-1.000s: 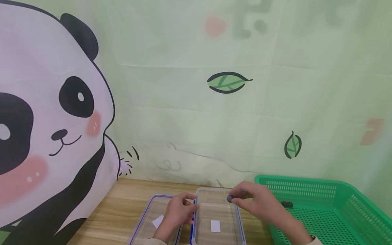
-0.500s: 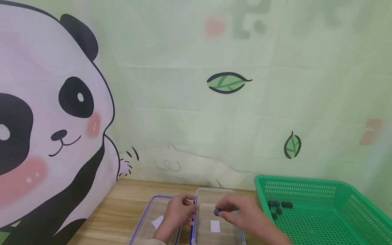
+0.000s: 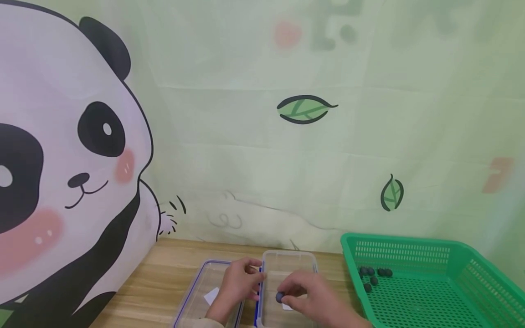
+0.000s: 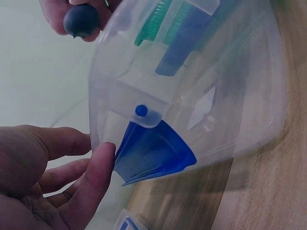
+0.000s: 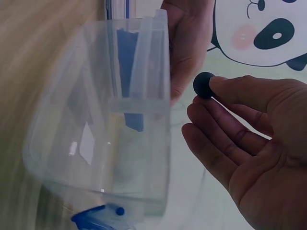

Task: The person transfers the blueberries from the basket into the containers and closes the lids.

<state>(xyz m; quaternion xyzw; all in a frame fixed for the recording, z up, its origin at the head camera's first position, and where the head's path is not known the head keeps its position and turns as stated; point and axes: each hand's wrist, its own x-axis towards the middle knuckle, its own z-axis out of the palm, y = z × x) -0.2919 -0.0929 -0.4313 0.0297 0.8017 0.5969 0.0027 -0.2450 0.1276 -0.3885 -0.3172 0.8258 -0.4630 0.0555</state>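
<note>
Closest to us, our right hand (image 3: 309,291) pinches a dark berry (image 3: 280,297), the tips of its other fingers tucked near it. Our left hand (image 3: 238,282), just beside, holds the side of the clear box (image 3: 289,253) near a blue clasp (image 4: 153,151). Over the last second the berry has slid leftward and towards us, from the box's far right corner to above its middle; we judge the carrying nearly done, though the berry is above the rim, not inside. Rightward of our right hand, more berries (image 3: 370,271) sit in the green basket (image 3: 410,240). Beyond both hands hangs a panda sheet (image 3: 246,168).
</note>
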